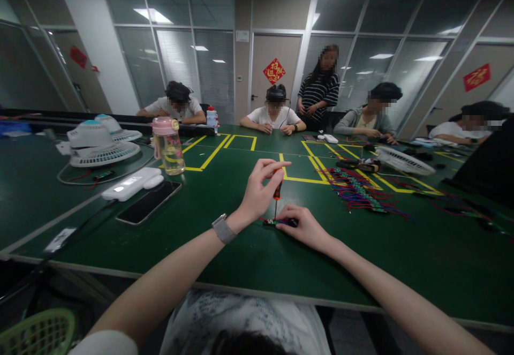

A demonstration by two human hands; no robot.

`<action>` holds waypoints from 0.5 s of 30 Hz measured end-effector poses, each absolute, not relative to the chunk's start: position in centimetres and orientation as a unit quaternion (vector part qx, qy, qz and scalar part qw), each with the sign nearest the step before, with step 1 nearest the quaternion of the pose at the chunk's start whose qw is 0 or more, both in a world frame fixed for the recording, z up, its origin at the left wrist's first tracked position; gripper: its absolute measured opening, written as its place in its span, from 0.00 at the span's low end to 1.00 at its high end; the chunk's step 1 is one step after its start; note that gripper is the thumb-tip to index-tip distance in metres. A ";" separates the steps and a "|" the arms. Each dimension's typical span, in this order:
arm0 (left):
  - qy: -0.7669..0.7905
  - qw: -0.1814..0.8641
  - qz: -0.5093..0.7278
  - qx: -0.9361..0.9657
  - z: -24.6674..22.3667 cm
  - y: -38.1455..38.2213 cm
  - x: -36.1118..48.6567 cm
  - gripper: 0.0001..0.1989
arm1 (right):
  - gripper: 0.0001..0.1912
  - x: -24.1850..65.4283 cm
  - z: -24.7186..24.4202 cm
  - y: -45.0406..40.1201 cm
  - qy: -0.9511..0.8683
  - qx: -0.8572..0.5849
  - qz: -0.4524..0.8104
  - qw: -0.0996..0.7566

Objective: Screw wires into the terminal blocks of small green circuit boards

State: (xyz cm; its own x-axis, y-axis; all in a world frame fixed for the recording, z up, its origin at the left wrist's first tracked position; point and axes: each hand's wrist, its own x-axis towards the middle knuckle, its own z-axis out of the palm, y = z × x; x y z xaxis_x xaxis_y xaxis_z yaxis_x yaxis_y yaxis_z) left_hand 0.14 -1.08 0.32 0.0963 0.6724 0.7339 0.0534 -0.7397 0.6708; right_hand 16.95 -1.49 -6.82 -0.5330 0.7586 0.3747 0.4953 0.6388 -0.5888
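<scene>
My left hand is closed round the handle of a red and black screwdriver, which stands upright with its shaft pointing down. The screwdriver's tip meets a small circuit board on the green table. To the right of the shaft, my right hand rests on the table with its fingers pinched at the board's right end. A small dark part shows between those fingers, partly hidden by them.
A row of circuit boards with red and blue wires lies to the right. A phone, a white power strip, a pink-lidded bottle and fan parts are on the left. Several people are across the table.
</scene>
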 end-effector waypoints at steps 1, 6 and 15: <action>0.248 0.284 0.616 0.692 0.3 -1.1 0.2 0.14 | 0.06 17.0 -6.8 -1.5 -0.850 -0.368 0.212 0.313; 0.235 0.362 0.610 0.664 0.3 -1.0 0.4 0.16 | 0.06 17.0 -6.9 -1.5 -0.849 -0.365 0.216 0.315; 0.240 0.301 0.610 0.693 0.5 -1.4 0.2 0.15 | 0.06 16.8 -6.6 -1.6 -0.846 -0.372 0.219 0.313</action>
State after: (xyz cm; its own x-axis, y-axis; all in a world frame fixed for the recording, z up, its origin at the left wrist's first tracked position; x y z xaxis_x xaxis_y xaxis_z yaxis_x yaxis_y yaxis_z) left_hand 0.25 -1.38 0.52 0.1411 0.6995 0.7005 -0.0336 -0.7038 0.7096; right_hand 16.84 -1.65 -6.63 -0.5275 0.7664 0.3666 0.4926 0.6275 -0.6030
